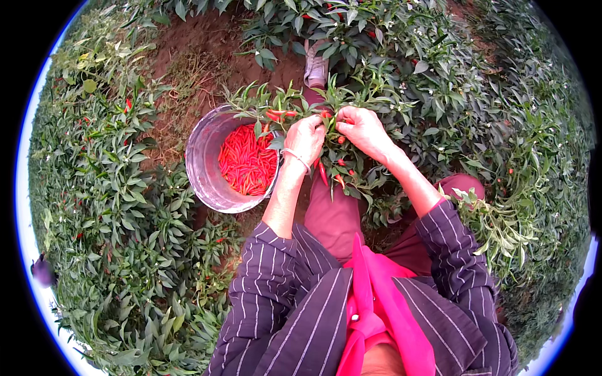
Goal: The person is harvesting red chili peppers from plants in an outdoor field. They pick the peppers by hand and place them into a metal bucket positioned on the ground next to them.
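My left hand (pixel 305 139) curls its fingers among the stems of a chilli plant (pixel 376 99); what lies inside them is hidden. Just to its right, my right hand (pixel 363 129) pinches at a red chilli (pixel 348 121) on the same plant. Several ripe chillies, one a long hanging red pod (pixel 323 174), show below the hands. Beside my left wrist, a metal bucket (pixel 202 164) tilts its mouth towards me, partly filled with loose red chillies (pixel 247 160). Leafy branches overhang its far rim.
Dense chilli bushes (pixel 122 207) grow on the left, more (pixel 470 103) on the right. Bare reddish soil (pixel 197 42) lies beyond the bucket. My shoe (pixel 316 63) and trouser leg (pixel 331 221) are under the plant. A dark, blurred shape (pixel 43 271) appears at the far left edge.
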